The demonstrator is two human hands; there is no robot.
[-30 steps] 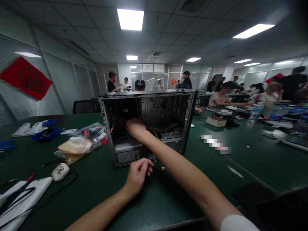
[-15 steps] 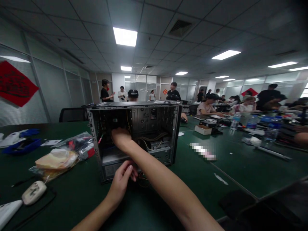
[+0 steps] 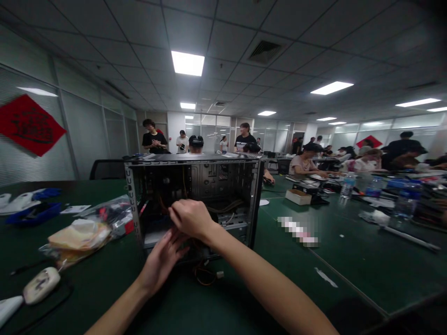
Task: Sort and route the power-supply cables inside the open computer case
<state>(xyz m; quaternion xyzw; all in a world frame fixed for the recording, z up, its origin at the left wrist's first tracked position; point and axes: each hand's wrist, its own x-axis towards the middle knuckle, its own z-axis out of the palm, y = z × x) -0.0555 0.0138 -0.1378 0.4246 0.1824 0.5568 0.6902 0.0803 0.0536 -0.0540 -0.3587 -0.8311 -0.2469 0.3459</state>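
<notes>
- Now, in the head view, the right hand is drawing back inside the computer case, its grip curling inward; contents I cannot tell.
- The left hand is rising to meet it, fingers loosely extending, any hold unclear.
- The case is standing open-sided on the table.

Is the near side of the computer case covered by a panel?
No, the computer case stands open on that side, with its inside plainly showing.

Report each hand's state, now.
Left hand: partly open; whether it holds anything cannot be told.
Right hand: curled at the computer case; anything held is hidden.
</notes>
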